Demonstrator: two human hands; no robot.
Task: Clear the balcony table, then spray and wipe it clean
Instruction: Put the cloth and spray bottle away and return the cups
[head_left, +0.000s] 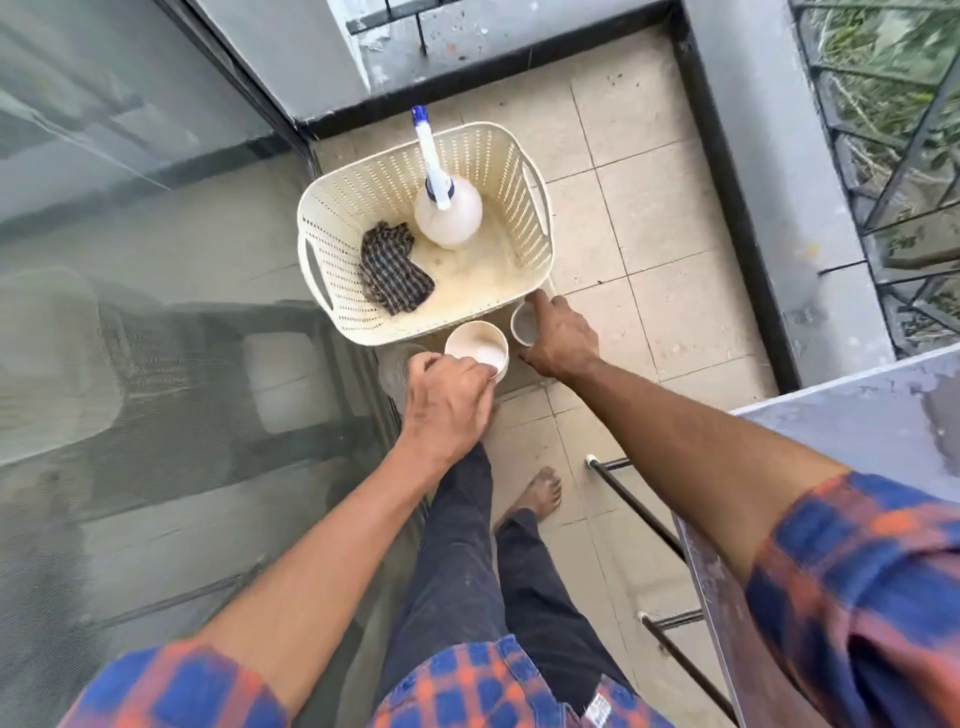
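Head view, looking straight down: both hands are down by the cream basket (332, 228) on the balcony floor. Left hand (447, 400) has its grip around a white cup (477, 347), right hand (558, 338) around a smaller cup (522, 322), both just in front of the basket. Spray bottle (448, 210) and checked cloth (395, 270) sit inside it, untouched. Table (852, 415) edge is off to the right of the basket, so I'd say clearing's nearly done, spraying and wiping still to go.
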